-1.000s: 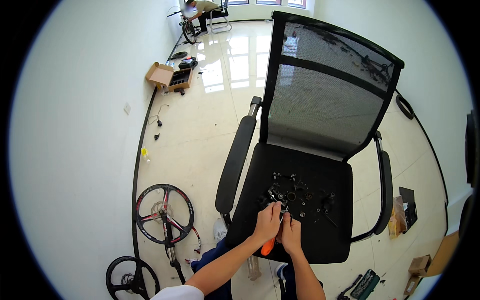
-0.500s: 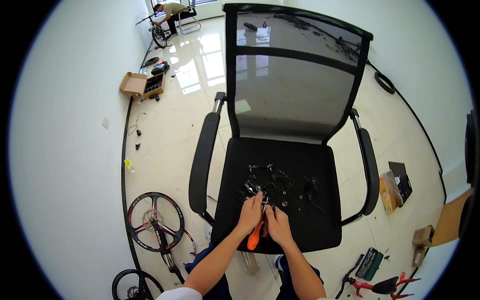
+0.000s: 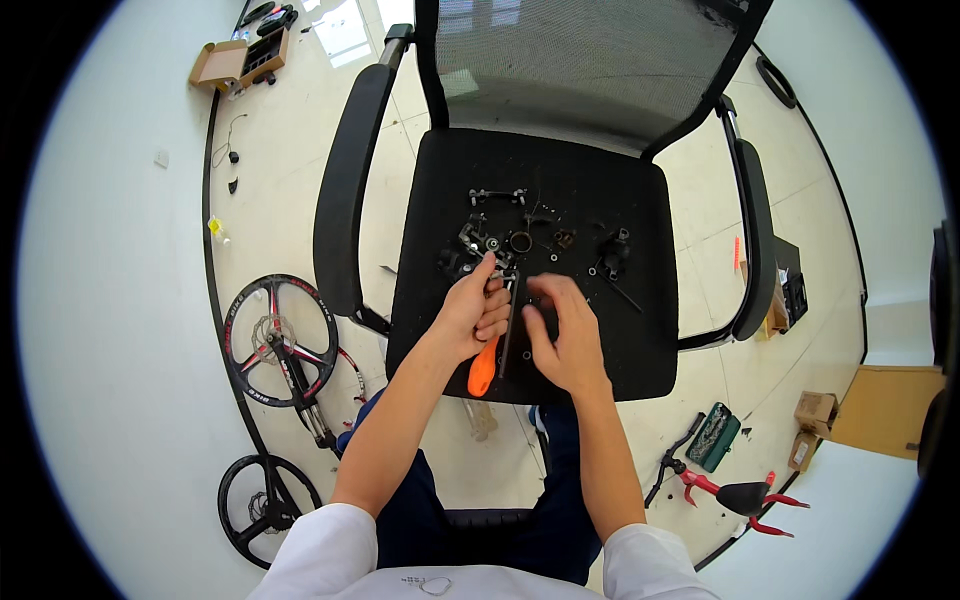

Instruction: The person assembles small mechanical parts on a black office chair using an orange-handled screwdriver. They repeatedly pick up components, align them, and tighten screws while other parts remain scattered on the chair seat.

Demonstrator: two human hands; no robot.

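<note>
My left hand [image 3: 478, 305] is closed over the front half of the black chair seat [image 3: 425, 330], thumb pointing up. At its fingertips shows a small silver metal part [image 3: 511, 277], mostly hidden by the fingers. Below this hand a screwdriver's orange handle [image 3: 483, 370] lies near the front edge, beside a long thin dark bar [image 3: 509, 335]. Thumb and fingers apart, my right hand [image 3: 566, 335] hovers just right of the bar, holding nothing visible; its fingertips are blurred. Beyond the hands are bike mechanism parts [image 3: 485, 240], a dark ring [image 3: 521, 242] and a black part [image 3: 615, 250].
Armrests [image 3: 350, 200] flank the seat, with a mesh backrest [image 3: 580, 70] behind. On the floor at left are spoked wheels [image 3: 282, 340] and an open carton [image 3: 220, 65]. A green case [image 3: 713, 437], a red bike frame [image 3: 735, 495] and small boxes [image 3: 815, 412] lie at right.
My right hand has come away from the left and opened. The view has tipped down, so the chair sits higher and the person with a bicycle is out of view.
</note>
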